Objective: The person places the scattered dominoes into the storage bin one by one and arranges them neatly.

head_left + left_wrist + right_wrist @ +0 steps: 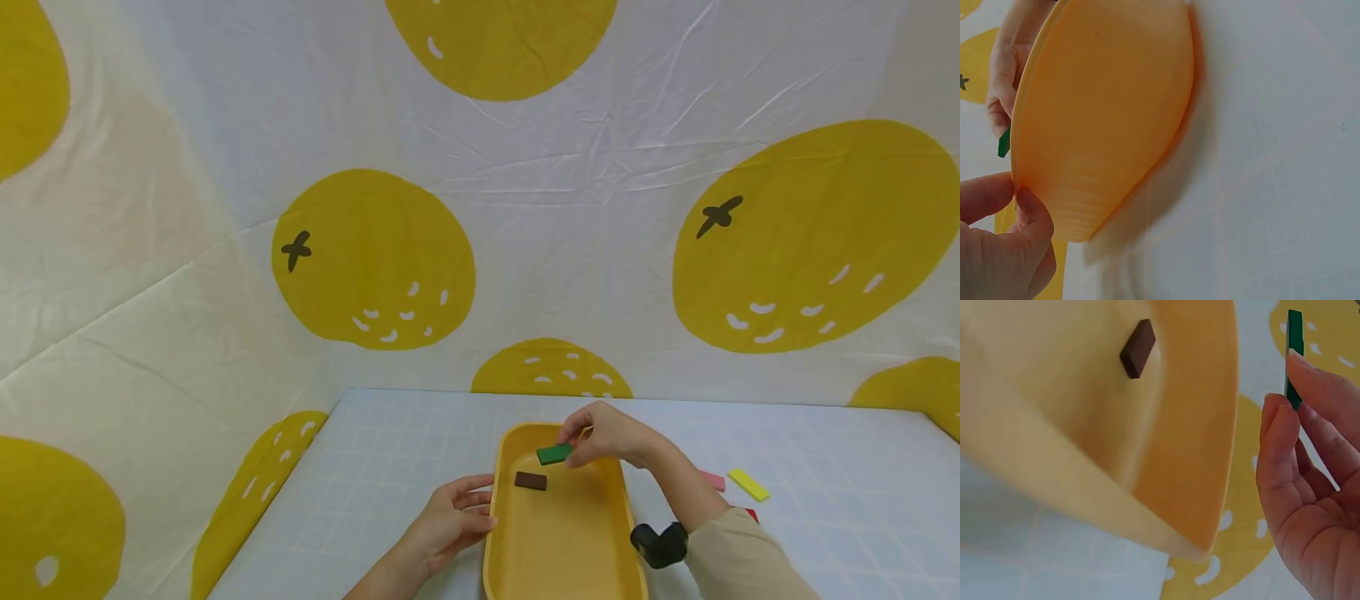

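A green block (554, 454) is pinched between the thumb and fingers of my right hand (611, 435), above the far end of a yellow tray (566, 533). The right wrist view shows the green block (1295, 337) held at one end by the right hand (1319, 462). A dark brown block (531, 481) lies in the tray near its far left; it also shows in the right wrist view (1139, 349). My left hand (450, 521) grips the tray's left rim; in the left wrist view the left hand (1010, 250) pinches the rim of the tray (1104, 112).
Right of the tray, on the pale gridded table (375, 467), lie a yellow block (748, 485), a pink block (714, 481) and a red one (752, 515), the latter two partly hidden by my right arm. A cloth with yellow fruit shapes hangs behind.
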`<move>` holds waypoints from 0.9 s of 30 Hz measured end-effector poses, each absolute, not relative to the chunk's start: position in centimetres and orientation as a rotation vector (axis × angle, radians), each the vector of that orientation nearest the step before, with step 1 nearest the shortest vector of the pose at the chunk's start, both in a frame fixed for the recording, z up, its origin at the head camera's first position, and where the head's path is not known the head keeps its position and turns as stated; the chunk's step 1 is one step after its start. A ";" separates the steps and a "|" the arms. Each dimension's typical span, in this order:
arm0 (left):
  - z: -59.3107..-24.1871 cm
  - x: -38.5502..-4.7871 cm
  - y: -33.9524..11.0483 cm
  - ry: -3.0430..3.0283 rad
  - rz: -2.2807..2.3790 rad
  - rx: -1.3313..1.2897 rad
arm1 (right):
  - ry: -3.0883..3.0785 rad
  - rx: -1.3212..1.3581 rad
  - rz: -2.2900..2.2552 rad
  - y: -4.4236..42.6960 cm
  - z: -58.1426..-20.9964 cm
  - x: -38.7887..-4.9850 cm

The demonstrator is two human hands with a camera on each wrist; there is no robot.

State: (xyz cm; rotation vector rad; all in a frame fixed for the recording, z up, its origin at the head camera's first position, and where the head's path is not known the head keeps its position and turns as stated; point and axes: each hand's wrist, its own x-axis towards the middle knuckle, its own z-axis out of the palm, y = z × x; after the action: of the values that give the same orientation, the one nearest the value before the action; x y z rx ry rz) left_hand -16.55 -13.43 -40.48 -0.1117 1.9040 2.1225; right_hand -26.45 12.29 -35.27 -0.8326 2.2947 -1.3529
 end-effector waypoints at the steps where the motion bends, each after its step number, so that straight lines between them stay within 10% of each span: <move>1: -40.4 -16.5 -13.4 1.909 2.119 -0.116 | 2.293 -0.835 -1.354 12.2 -35.3 -26.4; 27: -40.6 -16.6 -13.6 1.878 2.136 -0.113 | 2.272 -0.841 -1.360 8.7 -37.4 -25.9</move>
State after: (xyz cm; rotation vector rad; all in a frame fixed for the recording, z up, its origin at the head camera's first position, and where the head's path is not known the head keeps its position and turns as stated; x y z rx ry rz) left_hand -16.60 -13.57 -40.64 -0.1131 1.8784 2.1356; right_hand -25.89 8.73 -37.41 -0.8410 2.2722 -1.3601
